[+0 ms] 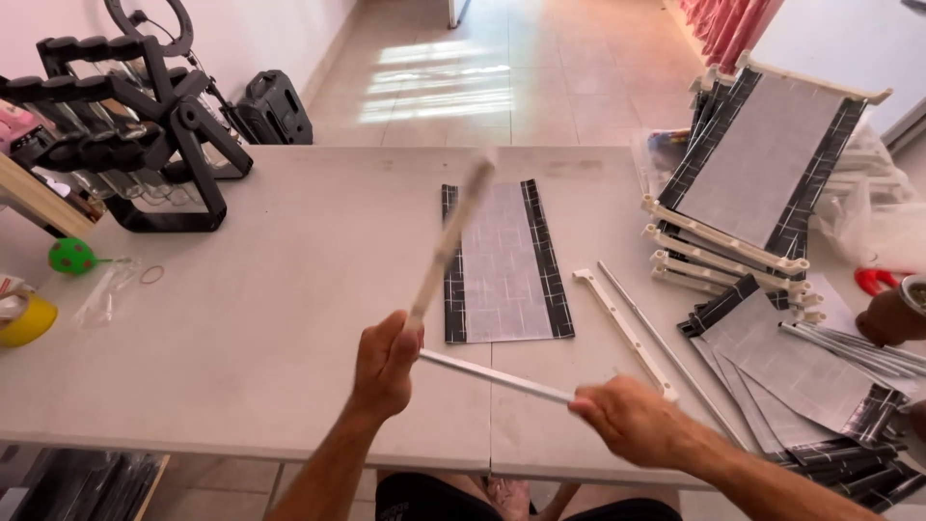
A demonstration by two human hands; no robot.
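Head view: you are closing your left hand (383,365) around a white rail (449,241), tilting it upward, blurred, above the table (241,318), while your right hand (632,421) is gripping a thin white rod (497,378), keeping both clear of the grey panel (503,262) lying flat just beyond.

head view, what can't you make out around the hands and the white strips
- White strip in the left hand: motion blur hides its upper end.
- Thin rod in the right hand: near end hidden inside the fist.
- Another person's hand: cut off by the right edge.
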